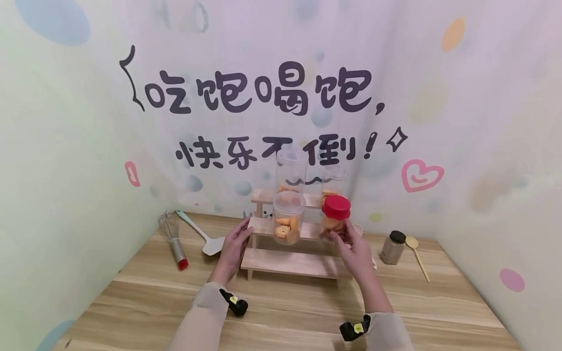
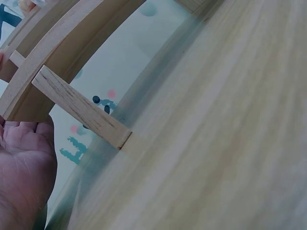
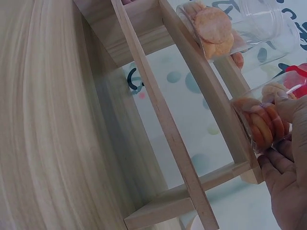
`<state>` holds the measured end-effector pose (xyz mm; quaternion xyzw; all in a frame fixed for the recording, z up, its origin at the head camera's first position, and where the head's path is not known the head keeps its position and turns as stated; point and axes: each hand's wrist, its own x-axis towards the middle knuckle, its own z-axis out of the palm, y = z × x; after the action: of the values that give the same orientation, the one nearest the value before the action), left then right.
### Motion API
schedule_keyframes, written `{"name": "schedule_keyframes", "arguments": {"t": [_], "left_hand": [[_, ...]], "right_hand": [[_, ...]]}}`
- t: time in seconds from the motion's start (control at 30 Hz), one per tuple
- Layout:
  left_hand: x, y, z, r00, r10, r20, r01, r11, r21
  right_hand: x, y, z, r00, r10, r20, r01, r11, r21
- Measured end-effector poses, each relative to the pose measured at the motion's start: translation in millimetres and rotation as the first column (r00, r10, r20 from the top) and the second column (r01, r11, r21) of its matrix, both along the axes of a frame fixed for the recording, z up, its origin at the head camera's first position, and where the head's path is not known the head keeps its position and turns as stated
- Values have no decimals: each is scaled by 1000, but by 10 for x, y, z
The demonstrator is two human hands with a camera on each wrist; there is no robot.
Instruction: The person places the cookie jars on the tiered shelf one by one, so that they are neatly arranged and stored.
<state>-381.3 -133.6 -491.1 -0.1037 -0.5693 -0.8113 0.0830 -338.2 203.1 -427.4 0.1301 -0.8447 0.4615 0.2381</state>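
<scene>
A three-tier wooden display rack (image 1: 291,261) stands on the table, its lowest tier bare. My left hand (image 1: 234,246) holds the left end of its middle tier; in the left wrist view, the palm (image 2: 26,163) is against the board's end and the fingertips are hidden. My right hand (image 1: 355,248) grips a clear jar of cookies with a red lid (image 1: 336,207) at the right of the middle tier. In the right wrist view, thumb and fingers are round that jar (image 3: 268,117). Left of it, a clear-lidded cookie jar (image 1: 288,219) sits on the same tier.
On the top tier are a tall clear jar (image 1: 291,170) and a smaller clear jar (image 1: 334,180). A whisk (image 1: 174,239) and a white spatula (image 1: 212,245) lie at left. At right are a black-capped jar (image 1: 393,247) and a wooden spoon (image 1: 417,253). A printed curtain hangs behind.
</scene>
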Motion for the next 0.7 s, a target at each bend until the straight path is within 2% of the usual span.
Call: {"name": "schedule_keyframes", "arguments": {"t": [0.5, 0.7], "left_hand": [[-6, -4, 18, 1000, 12, 2, -12, 1000, -7], [9, -11, 6, 1000, 18, 7, -18, 999, 28]], "right_hand": [[-43, -5, 6, 999, 23, -24, -23, 999, -22], [-42, -19, 5, 999, 31, -16, -31, 999, -22]]}}
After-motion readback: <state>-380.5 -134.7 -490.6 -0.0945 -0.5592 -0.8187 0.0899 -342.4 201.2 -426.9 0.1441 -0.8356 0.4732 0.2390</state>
